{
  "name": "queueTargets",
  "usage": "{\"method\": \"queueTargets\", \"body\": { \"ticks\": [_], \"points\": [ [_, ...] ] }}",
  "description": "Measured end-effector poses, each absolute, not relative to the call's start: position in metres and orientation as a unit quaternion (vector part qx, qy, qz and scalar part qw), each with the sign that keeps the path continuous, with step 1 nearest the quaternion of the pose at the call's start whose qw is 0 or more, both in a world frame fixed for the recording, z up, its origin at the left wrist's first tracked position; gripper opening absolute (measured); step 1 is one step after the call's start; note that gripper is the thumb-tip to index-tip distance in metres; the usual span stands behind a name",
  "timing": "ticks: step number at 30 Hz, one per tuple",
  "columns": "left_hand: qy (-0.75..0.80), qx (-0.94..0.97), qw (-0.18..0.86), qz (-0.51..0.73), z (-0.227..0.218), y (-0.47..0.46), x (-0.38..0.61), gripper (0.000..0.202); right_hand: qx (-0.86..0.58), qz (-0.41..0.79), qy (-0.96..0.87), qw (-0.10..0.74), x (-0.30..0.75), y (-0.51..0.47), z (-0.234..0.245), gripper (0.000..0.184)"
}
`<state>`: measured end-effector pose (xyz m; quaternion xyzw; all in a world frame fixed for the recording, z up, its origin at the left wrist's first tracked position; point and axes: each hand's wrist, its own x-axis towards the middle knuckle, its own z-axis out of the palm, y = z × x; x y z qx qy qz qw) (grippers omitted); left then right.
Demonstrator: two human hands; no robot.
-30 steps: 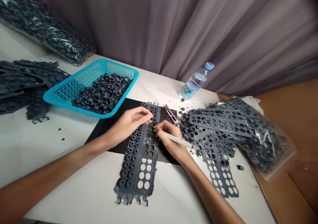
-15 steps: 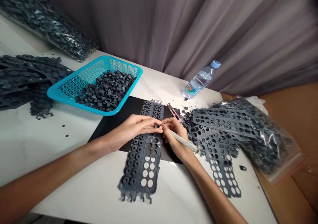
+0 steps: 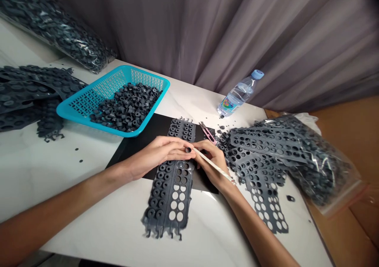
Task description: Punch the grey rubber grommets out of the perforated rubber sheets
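Observation:
A dark grey rubber sheet (image 3: 166,224) of moulded small rings lies lengthwise in front of me; much of its right half is bare holes. Over its middle, my left hand (image 3: 161,150) has its fingers closed around a small dark rubber ring (image 3: 188,150). My right hand (image 3: 211,158) meets those fingertips and grips a slim whitish stick (image 3: 217,168), which slants back across that hand. The stick's tip is by the ring; whether it touches is hidden by fingers. Beneath the sheet lies a black mat (image 3: 130,150).
A blue basket (image 3: 97,128) holds many loose rubber pieces. Pink-handled snips (image 3: 209,135) lie beyond my right hand, with a water bottle (image 3: 235,97) behind. Punched-out sheets (image 3: 266,144) and a filled plastic bag (image 3: 325,176) stand right; more sheets (image 3: 26,97) and another bag (image 3: 59,30), left.
My right hand has shifted and turned slightly, and the stick's front end now shows more, close to the ring. My left hand stays nearly in place. The view has moved a little.

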<state>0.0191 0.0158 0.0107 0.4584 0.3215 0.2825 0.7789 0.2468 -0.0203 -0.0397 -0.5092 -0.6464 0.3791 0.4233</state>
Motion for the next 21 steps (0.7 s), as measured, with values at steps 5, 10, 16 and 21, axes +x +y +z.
{"method": "queueTargets", "body": {
  "ticks": [5, 10, 16, 21],
  "points": [
    [0.311, 0.453, 0.783, 0.291, 0.0101, 0.0163, 0.0191, 0.027, -0.506, 0.336, -0.671, 0.425, 0.2484, -0.02, -0.0388, 0.023],
    [0.32, 0.456, 0.778, 0.291, 0.0123, 0.0155, 0.0191, 0.027, -0.529, 0.359, -0.644, 0.42, 0.2452, -0.0204, -0.0377, 0.028],
    [0.309, 0.458, 0.776, 0.306, 0.0108, 0.0138, 0.02, 0.027, -0.539, 0.405, -0.598, 0.433, 0.2417, -0.0207, -0.036, 0.034],
    [0.294, 0.46, 0.779, 0.31, 0.0098, 0.0138, 0.0201, 0.028, -0.55, 0.39, -0.606, 0.422, 0.2416, -0.0205, -0.0342, 0.033]
  ]
}}
